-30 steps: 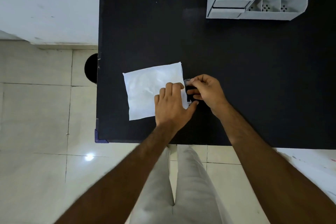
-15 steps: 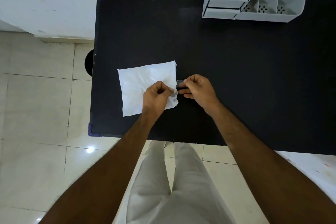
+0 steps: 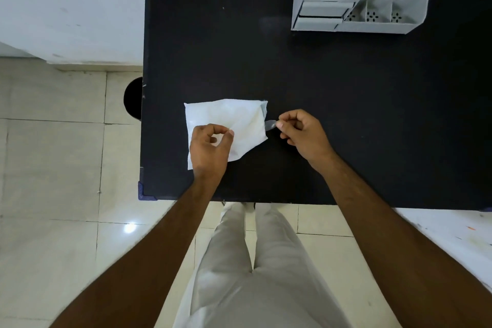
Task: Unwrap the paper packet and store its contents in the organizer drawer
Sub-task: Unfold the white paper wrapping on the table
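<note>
The white paper packet (image 3: 239, 117) lies on the black table (image 3: 346, 114), near its front left corner. Its right edge and lower right corner are lifted and creased. My left hand (image 3: 210, 149) rests on the packet's lower left part, thumb and forefinger pinched on the paper. My right hand (image 3: 300, 133) is just right of the packet and pinches a small translucent grey strip (image 3: 270, 124) that reaches to the packet's right edge. The packet's contents are hidden. The grey organizer (image 3: 399, 22) stands at the table's far right, its drawer (image 3: 322, 12) on the left side.
The organizer has several small open compartments (image 3: 372, 14) with perforated floors beside the drawer. A dark round object (image 3: 133, 98) sits on the tiled floor left of the table. The table's front edge (image 3: 266, 200) is close to my legs.
My left hand slid left across the packet and now pinches it. My right hand drew the grey strip to the right, and the packet's right edge has lifted.
</note>
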